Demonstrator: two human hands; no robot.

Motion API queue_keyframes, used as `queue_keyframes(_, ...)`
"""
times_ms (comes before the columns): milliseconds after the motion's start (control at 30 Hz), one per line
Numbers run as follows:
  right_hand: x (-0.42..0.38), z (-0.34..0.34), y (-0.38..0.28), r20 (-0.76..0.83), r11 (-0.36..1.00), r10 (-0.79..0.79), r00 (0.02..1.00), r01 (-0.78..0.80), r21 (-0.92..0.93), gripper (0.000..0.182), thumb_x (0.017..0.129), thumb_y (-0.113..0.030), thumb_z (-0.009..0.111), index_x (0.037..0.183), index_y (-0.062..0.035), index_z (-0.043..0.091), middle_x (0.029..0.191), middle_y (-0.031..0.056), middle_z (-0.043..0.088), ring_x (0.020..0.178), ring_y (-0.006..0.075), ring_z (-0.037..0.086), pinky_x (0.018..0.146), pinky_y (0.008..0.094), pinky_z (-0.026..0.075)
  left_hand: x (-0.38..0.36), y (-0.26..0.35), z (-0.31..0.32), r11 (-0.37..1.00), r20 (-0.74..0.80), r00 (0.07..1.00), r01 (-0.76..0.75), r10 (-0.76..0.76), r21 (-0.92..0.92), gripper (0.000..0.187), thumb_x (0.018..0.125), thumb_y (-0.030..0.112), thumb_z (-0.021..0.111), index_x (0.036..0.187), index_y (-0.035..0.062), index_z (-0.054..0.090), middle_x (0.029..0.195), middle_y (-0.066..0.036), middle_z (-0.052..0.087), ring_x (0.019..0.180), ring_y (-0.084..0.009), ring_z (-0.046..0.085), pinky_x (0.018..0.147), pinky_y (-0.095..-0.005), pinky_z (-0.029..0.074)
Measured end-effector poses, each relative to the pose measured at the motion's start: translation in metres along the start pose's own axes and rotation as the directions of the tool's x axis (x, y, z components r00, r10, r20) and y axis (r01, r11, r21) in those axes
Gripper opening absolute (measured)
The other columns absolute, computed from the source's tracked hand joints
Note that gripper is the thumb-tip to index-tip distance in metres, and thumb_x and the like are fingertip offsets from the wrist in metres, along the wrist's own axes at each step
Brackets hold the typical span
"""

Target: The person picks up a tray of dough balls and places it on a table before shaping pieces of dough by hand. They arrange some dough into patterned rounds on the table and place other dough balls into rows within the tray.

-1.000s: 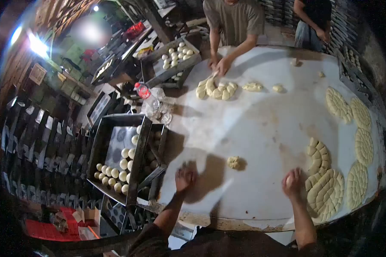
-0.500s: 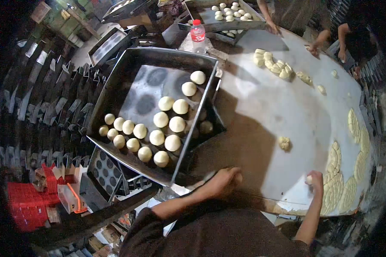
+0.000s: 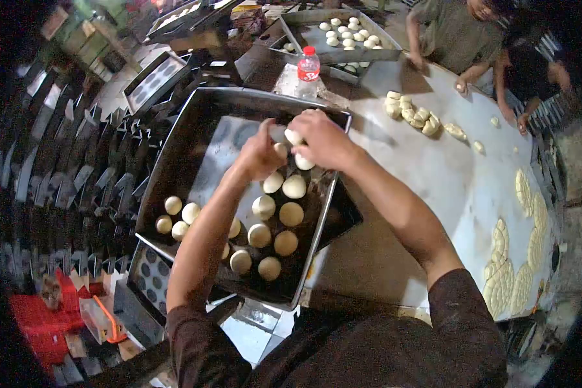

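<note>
Both my hands are over the far right part of a deep metal tray (image 3: 150, 187). My left hand (image 3: 260, 155) is curled around a pale dough ball (image 3: 280, 150), which partly shows at its fingers. A second dough ball (image 3: 293, 136) is in the fingers of my right hand (image 3: 323, 137). Just below the right hand, another dough ball (image 3: 304, 161) rests in the tray. Several more, such as this round ball (image 3: 294, 187), sit on the tray's right side, and a smaller group (image 3: 172, 205) lies at the left, partly behind my left forearm.
To the right spreads a pale worktable (image 3: 401, 155) with cut dough pieces (image 3: 412, 114) and flattened scored dough (image 3: 499, 284). A bottle with a red cap (image 3: 308, 68) stands behind the tray. Another tray of balls (image 3: 394, 45) is farther back. Two people (image 3: 462, 39) work across the table.
Both hands have moved from the table's near edge up and left into the tray, bringing dough balls with them. The view has shifted slightly. My right forearm now covers where a dough lump lay.
</note>
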State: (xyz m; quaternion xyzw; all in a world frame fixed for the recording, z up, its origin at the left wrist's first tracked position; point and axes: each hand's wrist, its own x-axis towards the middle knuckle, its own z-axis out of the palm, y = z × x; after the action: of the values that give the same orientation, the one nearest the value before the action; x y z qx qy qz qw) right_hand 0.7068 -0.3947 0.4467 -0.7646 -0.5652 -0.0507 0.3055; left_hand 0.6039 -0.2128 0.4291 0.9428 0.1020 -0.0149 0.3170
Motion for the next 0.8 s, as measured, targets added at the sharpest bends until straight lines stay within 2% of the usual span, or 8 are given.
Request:
queue_keyframes(100,-0.051,-0.013,-0.006,-0.245,0.996,-0.01,0.969,0.03,0.079,0.033,0.078,-0.02,0.073,0.103,-0.0009,0.064,0.107,0.0154,0.063,0.107,0.0355,0.057,0.096,0.0423,0.047,-0.001,-0.018,0.001,0.965,-0.239,0.944,-0.185,0.227,0.185,0.114,0.067,0.019,0.088,0.153,0.0116,0.014,0.115,-0.017,0.064,0.102,-0.0317,0.061,0.091,-0.0418,0.05)
queue_keyframes(167,-0.128,-0.047,-0.006,-0.404,0.993,0.089,0.911,-0.051,0.104,0.024,0.078,-0.015,0.07,0.097,-0.0013,0.063,0.1,0.016,0.063,0.098,0.0347,0.059,0.089,0.041,0.049,0.005,0.019,-0.009,0.954,-0.21,0.933,-0.267,0.292,0.14,0.104,0.068,0.019,0.088,0.15,0.0097,0.025,0.122,-0.016,0.06,0.103,-0.0287,0.06,0.092,-0.0419,0.049)
queue_keyframes(300,-0.351,-0.069,0.026,-0.531,0.723,0.617,0.581,-0.685,0.089,0.012,0.078,-0.009,0.067,0.085,-0.0027,0.06,0.082,0.013,0.063,0.079,0.0275,0.061,0.074,0.0365,0.05,-0.014,0.211,0.016,0.909,0.107,0.904,-0.417,0.413,0.016,0.068,0.072,0.024,0.082,0.131,0.0053,0.053,0.112,-0.018,0.062,0.097,-0.0296,0.062,0.086,-0.0406,0.05)
queue_keyframes(400,-0.507,-0.055,0.044,-0.648,0.43,0.736,0.193,-0.874,0.227,0.01,0.078,-0.01,0.067,0.08,-0.0036,0.06,0.075,0.0102,0.062,0.067,0.023,0.061,0.065,0.0342,0.05,0.003,0.316,0.103,0.673,0.354,0.606,-0.733,0.712,-0.1,0.065,0.072,0.031,0.082,0.128,0.009,0.056,0.109,-0.017,0.062,0.089,-0.0273,0.062,0.08,-0.0396,0.053)
queue_keyframes(500,-0.612,-0.069,0.026,-0.731,0.311,0.661,0.167,-0.948,0.065,0.009,0.079,-0.011,0.065,0.079,-0.0061,0.058,0.071,0.01,0.059,0.07,0.0284,0.059,0.07,0.04,0.048,0.038,0.389,0.245,0.627,0.542,0.447,-0.752,0.711,-0.203,0.069,0.07,0.044,0.084,0.125,0.0118,0.059,0.105,-0.017,0.064,0.089,-0.0276,0.064,0.08,-0.0405,0.055)
queue_keyframes(600,-0.683,-0.085,0.016,-0.725,0.309,0.655,0.212,-0.951,0.0,0.009,0.076,-0.011,0.065,0.076,-0.0075,0.056,0.073,0.0095,0.057,0.076,0.0309,0.057,0.076,0.0432,0.044,0.049,0.445,0.435,0.811,0.674,0.508,-0.533,0.536,-0.243,0.071,0.067,0.054,0.084,0.122,0.0143,0.065,0.114,-0.022,0.065,0.104,-0.0313,0.065,0.086,-0.0426,0.054)
queue_keyframes(700,-0.706,-0.098,0.013,-0.747,0.335,0.656,0.104,-0.928,0.165,0.01,0.074,-0.009,0.066,0.077,-0.0082,0.056,0.074,0.0098,0.056,0.077,0.0309,0.056,0.076,0.0425,0.042,0.017,0.507,0.597,0.731,0.617,0.505,-0.659,0.603,-0.175,0.05,0.076,0.053,0.074,0.111,0.0166,0.071,0.101,-0.013,0.071,0.098,-0.0317,0.067,0.086,-0.0412,0.054)
queue_keyframes(800,-0.705,-0.11,0.019,-0.807,0.394,0.58,0.109,-0.905,0.161,0.016,0.07,-0.004,0.068,0.076,-0.0075,0.054,0.073,0.0091,0.054,0.074,0.0305,0.054,0.074,0.0417,0.04,-0.034,0.581,0.669,0.864,0.427,0.812,-0.488,0.398,0.124,0.056,0.081,0.058,0.065,0.103,0.0057,0.068,0.104,-0.015,0.07,0.097,-0.0334,0.066,0.091,-0.0457,0.05)
